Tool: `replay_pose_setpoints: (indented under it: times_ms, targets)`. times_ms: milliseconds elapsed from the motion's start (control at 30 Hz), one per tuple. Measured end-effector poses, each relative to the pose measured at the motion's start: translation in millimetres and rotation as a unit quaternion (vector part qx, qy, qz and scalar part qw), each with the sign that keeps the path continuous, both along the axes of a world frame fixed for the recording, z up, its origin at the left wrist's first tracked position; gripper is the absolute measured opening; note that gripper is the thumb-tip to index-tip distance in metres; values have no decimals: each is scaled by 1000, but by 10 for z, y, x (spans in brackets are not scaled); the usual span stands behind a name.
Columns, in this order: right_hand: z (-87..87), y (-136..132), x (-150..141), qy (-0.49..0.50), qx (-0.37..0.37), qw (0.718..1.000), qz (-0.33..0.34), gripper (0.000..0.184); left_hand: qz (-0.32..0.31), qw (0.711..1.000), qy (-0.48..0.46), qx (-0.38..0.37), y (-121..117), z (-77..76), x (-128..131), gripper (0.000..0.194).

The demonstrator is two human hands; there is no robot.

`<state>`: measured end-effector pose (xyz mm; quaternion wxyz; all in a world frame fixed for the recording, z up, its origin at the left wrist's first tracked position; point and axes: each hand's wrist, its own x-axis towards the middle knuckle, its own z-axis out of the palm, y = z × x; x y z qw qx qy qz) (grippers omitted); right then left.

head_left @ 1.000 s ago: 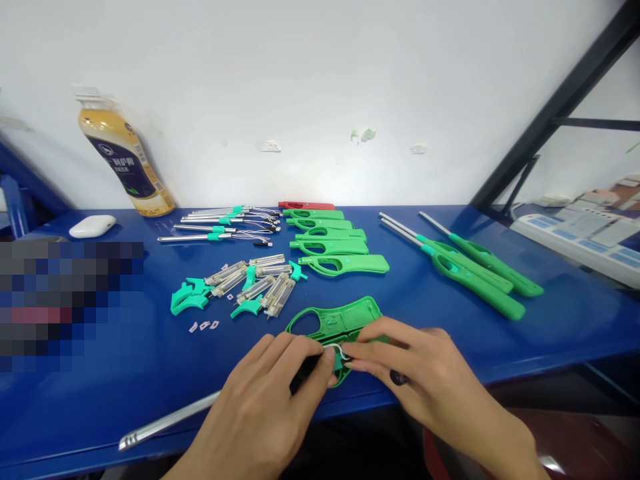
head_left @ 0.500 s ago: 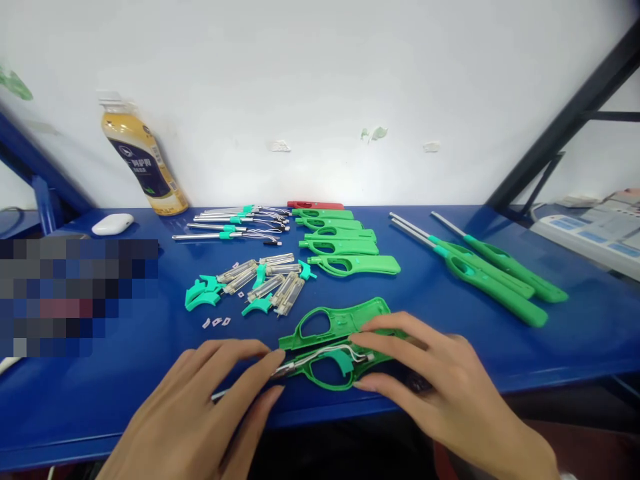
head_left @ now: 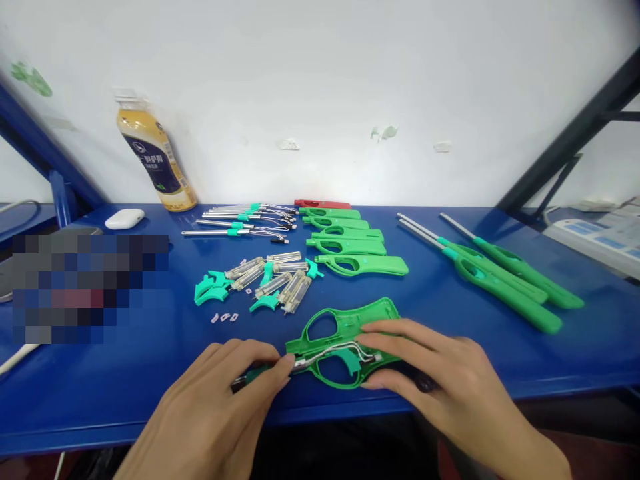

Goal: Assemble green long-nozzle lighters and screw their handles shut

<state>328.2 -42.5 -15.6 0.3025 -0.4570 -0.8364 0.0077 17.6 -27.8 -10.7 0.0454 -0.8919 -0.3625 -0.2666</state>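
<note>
Your left hand [head_left: 215, 400] pinches the tube [head_left: 300, 365] narrowly at the front end of the lower half [head_left: 327, 381]. Your right hand [head_left: 440, 367] spans the rear of that half, thumb at the near edge, holding it. A dark thing [head_left: 425, 382] shows at your right palm; can't tell what.

Lower half lies open at the table's [head_left: 150, 373] near edge. Done, as far as shows: trigger [head_left: 350, 360] in the loop, white wires [head_left: 345, 345] laid along above it. Rear hidden by your fingers; can't tell what sits there. Not yet done: upper half [head_left: 370, 313] lies open just behind.

Right side: three lighters [head_left: 510, 293], tubes fitted, look finished. Remaining: loose tubes [head_left: 213, 233], clear tanks [head_left: 295, 291], spare triggers [head_left: 213, 294], row of green shells [head_left: 380, 265] without tubes.
</note>
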Motion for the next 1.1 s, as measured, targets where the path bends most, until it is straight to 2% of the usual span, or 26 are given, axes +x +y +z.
replay_pose_setpoints:
  times_ms: [367, 567, 767, 933, 1100]
  targets:
    - [-29, 13, 37, 14, -10, 1000, 15, 25, -5, 999, -19, -28, 97, -4, 32, 26]
    - [-43, 6, 59, 34, 5, 999, 25, 30, -27, 1000, -5, -15, 141, 93, 110, 38]
    - [7, 5, 26, 26, 34, 999, 10, 20, 6, 999, 26, 36, 120, 37, 132, 53]
    - [58, -9, -22, 22, 46, 999, -11, 19, -26, 998, 37, 41, 130, 56, 57, 51]
    - [35, -26, -15, 44, 84, 995, -29, 17, -13, 997, 69, 25, 138, -5, -19, 52]
